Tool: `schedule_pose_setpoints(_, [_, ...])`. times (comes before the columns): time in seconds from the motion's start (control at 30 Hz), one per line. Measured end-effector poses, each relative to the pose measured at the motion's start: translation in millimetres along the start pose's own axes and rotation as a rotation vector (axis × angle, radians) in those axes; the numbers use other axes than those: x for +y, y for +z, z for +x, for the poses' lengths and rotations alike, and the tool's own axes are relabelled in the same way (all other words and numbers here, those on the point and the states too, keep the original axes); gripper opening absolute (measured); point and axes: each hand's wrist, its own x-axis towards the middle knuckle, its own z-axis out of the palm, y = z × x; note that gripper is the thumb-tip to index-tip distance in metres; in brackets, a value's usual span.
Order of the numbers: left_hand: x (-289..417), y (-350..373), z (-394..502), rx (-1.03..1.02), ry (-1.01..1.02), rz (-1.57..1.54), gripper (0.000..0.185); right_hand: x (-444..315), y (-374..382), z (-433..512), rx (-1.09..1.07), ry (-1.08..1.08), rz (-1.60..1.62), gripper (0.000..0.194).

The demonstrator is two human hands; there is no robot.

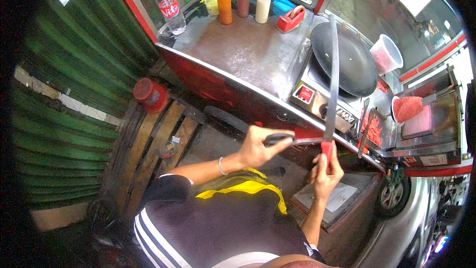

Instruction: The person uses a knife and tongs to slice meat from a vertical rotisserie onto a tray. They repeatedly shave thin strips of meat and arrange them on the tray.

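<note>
My right hand [327,167] grips the red handle of a long knife [334,82], its blade pointing up past a dark wok. In my left hand [256,145] is a black-handled tool [279,139] with a thin metal shaft, perhaps a sharpening rod or another blade. Its far end meets or crosses the long blade close to the red handle; whether they touch cannot be told. Both hands are held in front of my body, before the front edge of the metal counter [238,52].
A wok [349,59] sits on a gas stove [312,96]. Sauce bottles [263,5], a red tape dispenser [290,19] and a water bottle [170,9] stand at the counter's back. Rightward are a tray of shredded reddish food [373,130] and a meat cone [407,109].
</note>
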Motion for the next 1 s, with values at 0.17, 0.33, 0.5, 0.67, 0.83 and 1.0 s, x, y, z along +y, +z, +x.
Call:
schedule_pose_setpoints(0.17, [-18, -66, 61, 0.396, -0.179, 0.005, 0.024, -14, -20, -13, -0.314, -0.423, -0.642, 0.048])
schedule_pose_setpoints(0.33, [-17, -154, 128, 0.954, 0.034, -0.247, 0.019, 7, -17, -59, -0.508, -0.147, -0.177, 0.049])
schedule_pose_setpoints(0.5, [-13, -13, 17, 0.261, -0.070, 0.019, 0.019, 12, 5, -23, -0.173, 0.143, 0.100, 0.046])
schedule_pose_setpoints(0.67, [-24, -9, 28, 0.208, -0.159, -0.082, 0.018, -1, -10, -1, -0.060, -0.500, -0.563, 0.052])
schedule_pose_setpoints(0.83, [-27, -142, 148, 1.003, 0.048, -0.112, 0.020, 15, -13, -51, -0.493, -0.279, -0.331, 0.049])
schedule_pose_setpoints(1.0, [-23, -54, 79, 0.501, -0.079, -0.033, 0.020, 25, 7, -34, -0.296, 0.179, 0.115, 0.049])
